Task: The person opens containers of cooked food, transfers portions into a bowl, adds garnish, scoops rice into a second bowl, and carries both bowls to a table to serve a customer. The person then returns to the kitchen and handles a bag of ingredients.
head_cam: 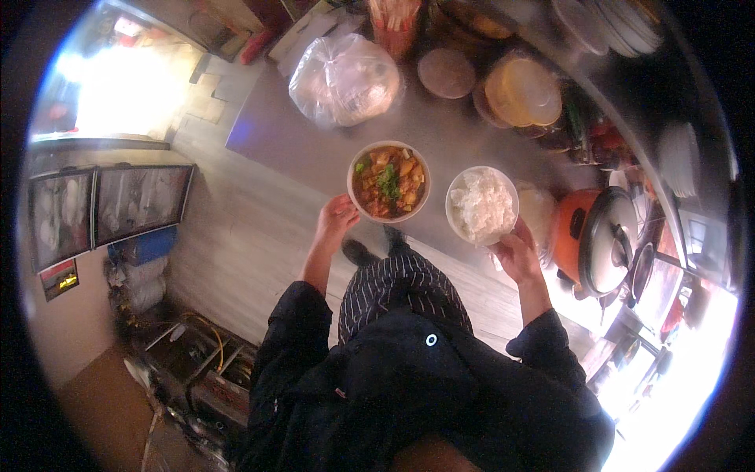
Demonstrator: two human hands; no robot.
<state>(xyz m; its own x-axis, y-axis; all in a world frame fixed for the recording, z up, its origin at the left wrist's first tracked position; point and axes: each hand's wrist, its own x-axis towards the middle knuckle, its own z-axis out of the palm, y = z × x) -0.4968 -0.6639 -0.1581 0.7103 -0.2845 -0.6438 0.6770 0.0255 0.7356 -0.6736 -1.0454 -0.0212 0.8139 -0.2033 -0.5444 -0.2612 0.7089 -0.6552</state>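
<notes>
My left hand (340, 216) touches the lower left rim of a white bowl (389, 181) of reddish stew with chunks and chopped green herbs on top; whether its fingers grip the rim I cannot tell. To the right, my right hand (517, 250) holds a smaller white bowl heaped with cooked white rice (482, 203) by its lower right side, thumb near the rim. The two bowls are apart, side by side over the near part of a grey metal counter (295, 138). Some fingers are hidden beneath the rice bowl.
A tied clear plastic bag (345, 81) lies on the counter's far side, with stacked yellowish lids or bowls (523, 91) and a round container (446, 73) right of it. An orange rice cooker (575, 236) stands at the right. Glass-fronted doors (143, 200) are at the left.
</notes>
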